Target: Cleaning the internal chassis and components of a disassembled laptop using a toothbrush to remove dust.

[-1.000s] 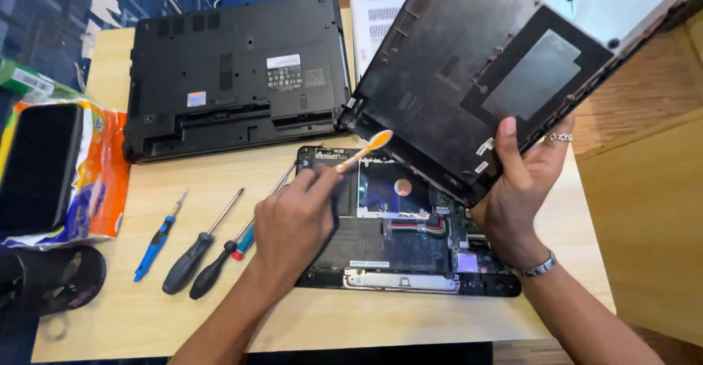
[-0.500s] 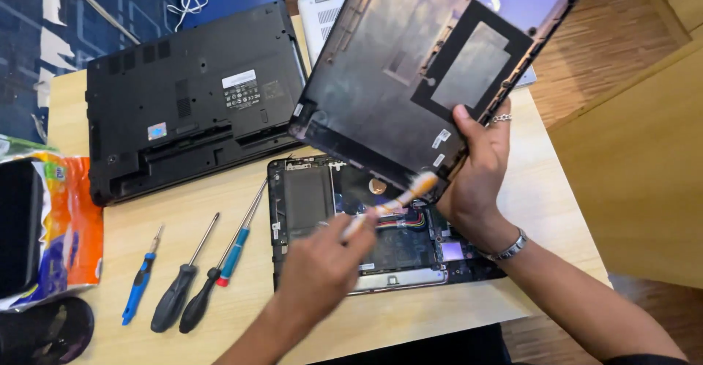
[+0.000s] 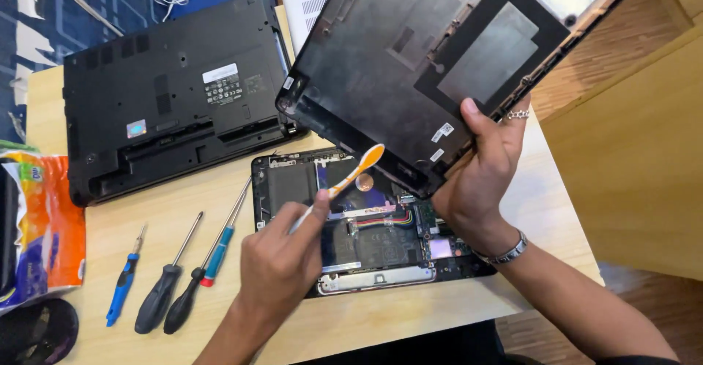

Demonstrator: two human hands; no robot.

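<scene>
here, left hand [image 3: 282, 262] grips slim orange-white toothbrush [image 3: 350, 177]; right hand [image 3: 480, 171] tilts matte panel [image 3: 381, 65].

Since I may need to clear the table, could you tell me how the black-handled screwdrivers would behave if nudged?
The two black-handled screwdrivers have rounded handles and lie flat on the smooth table, so they would probably roll sideways. Their thin metal shafts look stiff, so bending is unlikely. They lie beside the teal-handled screwdriver, which a push might knock.
</scene>
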